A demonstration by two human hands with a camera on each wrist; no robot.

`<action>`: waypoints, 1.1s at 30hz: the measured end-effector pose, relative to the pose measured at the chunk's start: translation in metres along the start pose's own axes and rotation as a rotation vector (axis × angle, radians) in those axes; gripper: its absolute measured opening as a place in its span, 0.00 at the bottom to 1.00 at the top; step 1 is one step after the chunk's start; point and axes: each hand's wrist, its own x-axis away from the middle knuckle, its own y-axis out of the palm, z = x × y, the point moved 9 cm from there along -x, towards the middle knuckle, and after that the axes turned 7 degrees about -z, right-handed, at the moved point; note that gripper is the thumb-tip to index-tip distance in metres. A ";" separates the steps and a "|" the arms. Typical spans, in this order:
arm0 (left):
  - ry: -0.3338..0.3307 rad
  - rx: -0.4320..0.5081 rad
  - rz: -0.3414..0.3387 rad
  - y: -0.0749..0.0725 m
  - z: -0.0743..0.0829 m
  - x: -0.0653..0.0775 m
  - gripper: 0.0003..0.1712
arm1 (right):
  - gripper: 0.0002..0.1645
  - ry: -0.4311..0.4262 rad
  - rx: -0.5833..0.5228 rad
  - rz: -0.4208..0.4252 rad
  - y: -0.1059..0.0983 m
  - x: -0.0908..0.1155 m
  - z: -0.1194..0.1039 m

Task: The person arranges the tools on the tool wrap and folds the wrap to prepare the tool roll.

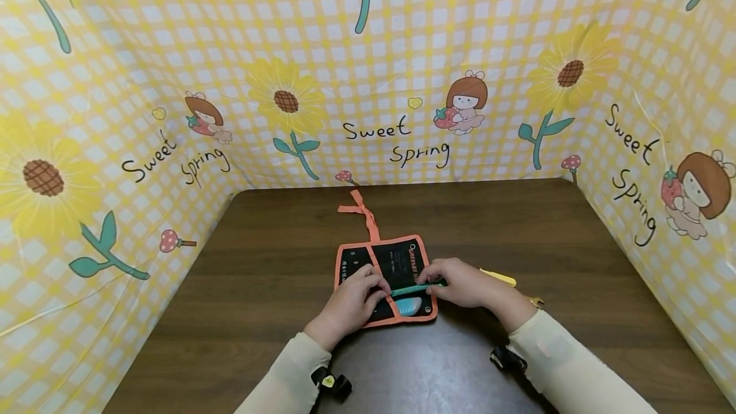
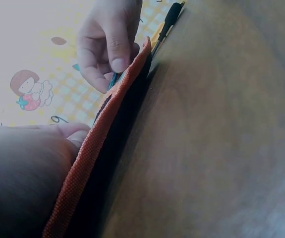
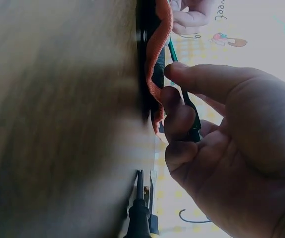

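Observation:
A black tool pouch (image 1: 397,262) with orange trim lies unfolded on the table. My right hand (image 1: 460,281) holds a slim green pen-like tool (image 1: 409,289) near its right end, with the thumb and fingers around it in the right wrist view. The tool's left end reaches the orange band (image 1: 375,262) that crosses the pouch. My left hand (image 1: 358,299) pinches the pouch at this band, close to the tool's tip; its palm covers the pouch's lower left part. Just below the green tool, a light blue handle (image 1: 409,306) sits against the pouch, its left end under the band.
Orange ties (image 1: 362,209) stretch from the pouch's far edge. Right of it, partly behind my right forearm, lie a yellow-handled tool (image 1: 499,277) and a brass-coloured tool end (image 1: 537,302). A black-handled tool (image 3: 139,218) shows in the right wrist view. Checked cloth (image 1: 368,56) walls the table.

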 end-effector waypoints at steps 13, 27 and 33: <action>0.005 0.015 0.000 -0.001 0.000 0.000 0.09 | 0.15 0.080 -0.033 0.027 -0.018 0.016 0.019; -0.003 0.031 0.008 0.001 -0.003 0.000 0.09 | 0.12 0.114 -0.033 0.053 -0.022 0.023 0.020; -0.009 0.022 0.008 0.000 -0.002 0.000 0.09 | 0.14 0.118 -0.039 0.068 -0.024 0.022 0.019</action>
